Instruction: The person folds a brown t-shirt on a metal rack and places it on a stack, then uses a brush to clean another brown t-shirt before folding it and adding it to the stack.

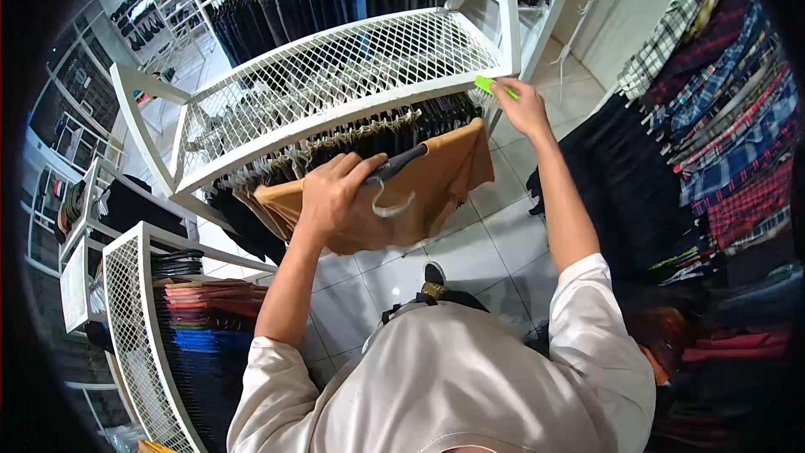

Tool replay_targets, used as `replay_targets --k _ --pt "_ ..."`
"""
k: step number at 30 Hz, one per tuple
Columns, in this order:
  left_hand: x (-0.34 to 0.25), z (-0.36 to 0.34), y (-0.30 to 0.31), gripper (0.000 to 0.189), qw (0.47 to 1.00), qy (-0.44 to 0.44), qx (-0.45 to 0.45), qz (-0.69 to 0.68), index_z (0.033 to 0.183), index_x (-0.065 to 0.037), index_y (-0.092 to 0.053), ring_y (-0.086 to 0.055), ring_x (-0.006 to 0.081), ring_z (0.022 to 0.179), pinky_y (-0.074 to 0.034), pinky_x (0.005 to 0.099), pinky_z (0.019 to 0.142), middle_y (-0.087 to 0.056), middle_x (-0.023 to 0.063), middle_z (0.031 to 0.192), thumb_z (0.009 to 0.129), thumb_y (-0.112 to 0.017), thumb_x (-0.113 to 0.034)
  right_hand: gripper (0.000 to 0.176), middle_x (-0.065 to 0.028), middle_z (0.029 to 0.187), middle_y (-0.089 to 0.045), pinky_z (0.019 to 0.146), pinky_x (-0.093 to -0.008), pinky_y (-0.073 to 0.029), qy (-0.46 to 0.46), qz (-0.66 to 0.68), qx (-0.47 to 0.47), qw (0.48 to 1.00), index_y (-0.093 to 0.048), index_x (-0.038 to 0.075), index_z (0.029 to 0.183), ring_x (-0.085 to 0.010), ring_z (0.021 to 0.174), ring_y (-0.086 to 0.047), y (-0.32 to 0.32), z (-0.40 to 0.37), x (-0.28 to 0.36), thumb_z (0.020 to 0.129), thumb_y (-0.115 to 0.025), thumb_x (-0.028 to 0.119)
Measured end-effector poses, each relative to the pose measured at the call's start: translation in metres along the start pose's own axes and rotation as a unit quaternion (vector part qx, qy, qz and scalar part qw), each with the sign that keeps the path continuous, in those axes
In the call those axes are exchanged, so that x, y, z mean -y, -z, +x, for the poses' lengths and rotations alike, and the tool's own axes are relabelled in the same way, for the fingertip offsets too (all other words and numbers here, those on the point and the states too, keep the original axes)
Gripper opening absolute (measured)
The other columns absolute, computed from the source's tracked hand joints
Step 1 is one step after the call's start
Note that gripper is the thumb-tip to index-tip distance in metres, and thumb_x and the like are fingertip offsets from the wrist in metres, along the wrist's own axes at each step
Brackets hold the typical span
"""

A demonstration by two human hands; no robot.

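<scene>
the grip of the left hand (335, 197) is closed round the bar of one dark grey plastic hanger (404, 159), whose pale hook (392, 205) curls out below the fingers. one tan-brown cloth garment (440, 189) hangs from it, held up in front of the rack, just under its shelf edge. the right hand (524, 109) is pinched shut, thumb against fingertips, on one small bright green plastic tag (485, 84), which sits at the front corner of the white metal mesh rack (335, 67). that makes two hands, one hanger, one garment and one tag.

beneath the mesh top, a packed row of dark trousers (394, 130) hangs on clips, too close together to count. the held garment covers part of that row, and a few more tan pieces show at its left end. a second white mesh rack (126, 327) stands at lower left, with a stack of red, green and blue garments (201, 306) beside it. on the right a line of plaid shirts (738, 109) hangs above dark clothes. white floor tiles (503, 252) lie below, with one black shoe (433, 273) showing past the person's pale shirt (453, 377).
</scene>
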State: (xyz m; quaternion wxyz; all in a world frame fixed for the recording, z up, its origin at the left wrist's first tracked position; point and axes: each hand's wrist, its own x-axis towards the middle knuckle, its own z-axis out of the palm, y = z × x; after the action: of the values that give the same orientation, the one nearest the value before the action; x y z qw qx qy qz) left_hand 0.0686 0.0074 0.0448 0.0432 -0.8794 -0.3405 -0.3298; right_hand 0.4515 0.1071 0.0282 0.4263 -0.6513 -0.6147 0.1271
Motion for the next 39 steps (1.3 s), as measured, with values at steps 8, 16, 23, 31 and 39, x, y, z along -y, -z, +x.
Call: replay_targets --k 8,16,23,31,39 --pt "0.014 0.054 -0.022 0.038 0.965 0.22 0.064 -0.128 0.115 -0.002 -0.067 -0.067 0.0447 0.085 -0.053 0.048 0.076 -0.071 0.0241 0.087 0.093 -0.072 -0.032 0.053 -0.0243 0.117 -0.07 0.099 -0.0399 -0.05 0.025 -0.047 0.013 0.999 -0.067 0.001 0.127 -0.0375 0.114 -0.066 -0.062 0.095 -0.01 0.084 -0.074 0.031" --pt "0.023 0.079 -0.049 0.059 0.939 0.302 0.111 -0.118 0.112 0.005 -0.068 -0.066 0.0407 0.078 -0.051 0.046 0.073 -0.067 0.0276 0.086 0.089 -0.074 -0.049 0.051 -0.0224 0.125 -0.064 0.104 -0.0433 -0.047 0.125 -0.108 -0.001 0.986 -0.063 0.001 0.131 -0.0388 0.118 -0.06 -0.121 0.137 -0.057 0.086 -0.075 0.021" --pt "0.019 0.084 -0.045 0.058 0.931 0.307 0.102 -0.169 0.114 0.004 -0.068 -0.063 0.0311 0.068 -0.049 0.0419 0.065 -0.068 0.0224 0.081 0.09 -0.074 -0.049 0.045 -0.0199 0.124 -0.066 0.095 -0.0419 -0.051 0.203 -0.009 0.028 0.979 -0.07 0.003 0.122 -0.0328 0.111 -0.065 -0.06 0.061 0.01 0.091 -0.073 0.035" --pt "0.009 0.087 -0.051 0.058 0.963 0.179 0.037 -0.198 0.109 0.0 -0.072 -0.066 0.0306 0.067 -0.052 0.0404 0.065 -0.068 0.02 0.075 0.086 -0.076 -0.053 0.031 -0.0109 0.1 -0.074 0.079 -0.0292 -0.052 0.112 0.068 0.307 0.943 -0.069 -0.004 0.117 -0.0105 0.088 -0.064 0.02 -0.063 0.055 0.096 -0.072 0.019" --pt "-0.055 0.088 -0.055 0.063 0.973 0.037 -0.128 -0.187 0.113 -0.006 -0.067 -0.063 0.0294 0.1 -0.05 0.0418 0.085 -0.067 0.0129 0.1 0.069 -0.09 -0.044 0.034 -0.0043 0.092 -0.067 0.072 -0.028 -0.049 -0.014 0.166 0.216 0.962 -0.06 -0.007 0.12 -0.008 0.081 -0.057 0.054 -0.178 0.059 0.098 -0.066 0.019"
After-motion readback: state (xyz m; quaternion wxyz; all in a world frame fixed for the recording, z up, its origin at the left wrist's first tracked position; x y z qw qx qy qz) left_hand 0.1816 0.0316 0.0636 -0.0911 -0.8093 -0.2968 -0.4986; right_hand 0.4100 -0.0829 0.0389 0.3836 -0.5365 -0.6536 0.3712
